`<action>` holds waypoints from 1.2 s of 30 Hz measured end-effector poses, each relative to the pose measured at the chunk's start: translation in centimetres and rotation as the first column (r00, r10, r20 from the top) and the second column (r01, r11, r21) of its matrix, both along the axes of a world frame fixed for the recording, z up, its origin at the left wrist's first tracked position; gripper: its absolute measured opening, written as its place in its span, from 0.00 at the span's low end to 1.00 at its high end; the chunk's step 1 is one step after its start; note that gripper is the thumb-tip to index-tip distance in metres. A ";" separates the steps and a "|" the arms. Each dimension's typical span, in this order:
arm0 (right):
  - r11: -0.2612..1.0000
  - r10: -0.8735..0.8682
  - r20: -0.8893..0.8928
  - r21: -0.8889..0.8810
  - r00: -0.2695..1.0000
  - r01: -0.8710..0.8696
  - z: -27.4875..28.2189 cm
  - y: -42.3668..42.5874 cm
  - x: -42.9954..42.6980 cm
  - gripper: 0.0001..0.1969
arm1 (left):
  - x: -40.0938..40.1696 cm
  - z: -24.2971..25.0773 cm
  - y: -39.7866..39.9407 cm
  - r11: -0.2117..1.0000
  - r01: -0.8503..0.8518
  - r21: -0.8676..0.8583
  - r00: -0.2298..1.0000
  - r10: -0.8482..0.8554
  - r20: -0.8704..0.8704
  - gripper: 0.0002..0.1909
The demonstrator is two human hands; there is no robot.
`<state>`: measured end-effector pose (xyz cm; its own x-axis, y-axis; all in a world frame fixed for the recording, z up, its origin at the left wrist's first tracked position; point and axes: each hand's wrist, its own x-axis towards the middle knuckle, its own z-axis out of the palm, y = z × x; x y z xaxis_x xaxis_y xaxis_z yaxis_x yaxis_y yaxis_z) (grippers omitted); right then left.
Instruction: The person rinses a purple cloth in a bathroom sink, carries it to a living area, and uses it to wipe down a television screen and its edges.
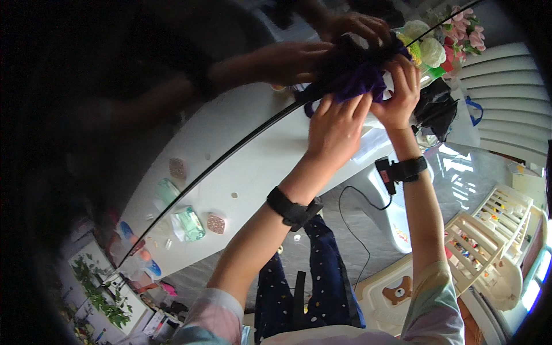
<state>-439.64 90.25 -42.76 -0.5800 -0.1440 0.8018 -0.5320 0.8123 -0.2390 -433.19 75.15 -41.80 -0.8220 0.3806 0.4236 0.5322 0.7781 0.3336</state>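
A bunched purple cloth (361, 85) sits at the lower edge of a dark glossy screen (129, 77), above a white cabinet top. My left hand (336, 125) has its fingers pressed into the near side of this fabric. On its right side, my right hand (400, 88) grips the same cloth with bent fingers. Both hands and the fabric are mirrored in the screen. Folds hide some of my fingertips. A black strap with a small device (387, 174) is on my right wrist, and another black band (289, 209) circles the left.
Along the white cabinet (263, 164) lie a tissue pack (188, 223) and a pink patterned box (215, 223). Crocheted flowers (431, 51) and a black plastic bag (436, 108) are close to my right hand. A cable (366, 246) hangs from the right wrist device.
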 end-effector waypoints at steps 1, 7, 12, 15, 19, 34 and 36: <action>1.000 0.006 0.013 0.002 1.000 -0.006 -0.3 -0.1 0.3 0.24 | 0.5 -0.1 -0.1 1.000 -0.014 -0.003 1.000 0.014 0.022 0.27; 0.989 0.103 0.089 -0.112 0.991 -0.093 -1.6 -5.9 4.0 0.23 | 4.1 -0.1 -5.4 0.993 -0.085 -0.082 0.990 0.094 0.106 0.23; 0.963 0.196 0.114 -0.208 0.974 -0.169 -0.8 -9.6 6.2 0.22 | 7.3 0.4 -9.1 0.972 -0.169 -0.160 0.977 0.187 0.105 0.24; 0.952 0.247 0.183 -0.231 0.952 -0.202 -0.7 -11.1 7.7 0.22 | 8.8 0.7 -10.9 0.961 -0.212 -0.180 0.967 0.233 0.102 0.23; 0.903 0.421 0.274 -0.220 0.865 -0.370 -1.2 -13.3 10.2 0.23 | 10.3 0.8 -11.8 0.944 -0.277 -0.180 0.953 0.293 0.072 0.22; 0.986 0.157 0.142 0.026 0.977 -0.162 -2.2 -5.2 4.9 0.21 | 5.4 0.2 -4.1 0.963 -0.220 -0.154 0.964 0.239 0.117 0.23; 0.997 0.076 0.175 0.017 0.982 -0.080 -2.1 -3.2 3.7 0.21 | 3.7 0.1 -2.1 0.976 -0.192 -0.104 0.970 0.205 0.130 0.23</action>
